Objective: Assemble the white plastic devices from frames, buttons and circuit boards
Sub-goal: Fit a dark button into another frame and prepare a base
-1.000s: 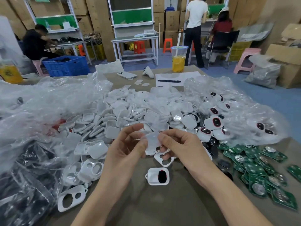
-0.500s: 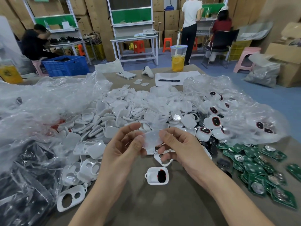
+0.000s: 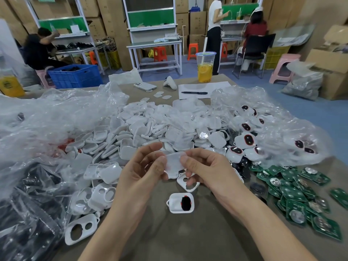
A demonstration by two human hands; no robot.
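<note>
Lifted slightly, the white shell (image 3: 174, 162) lies crosswise between left hand (image 3: 143, 172) and right hand (image 3: 207, 170) — both pinching its ends.

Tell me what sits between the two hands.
In the head view, a translucent white plastic piece spans the gap, pinched on either side by the left hand and the right hand.
</note>
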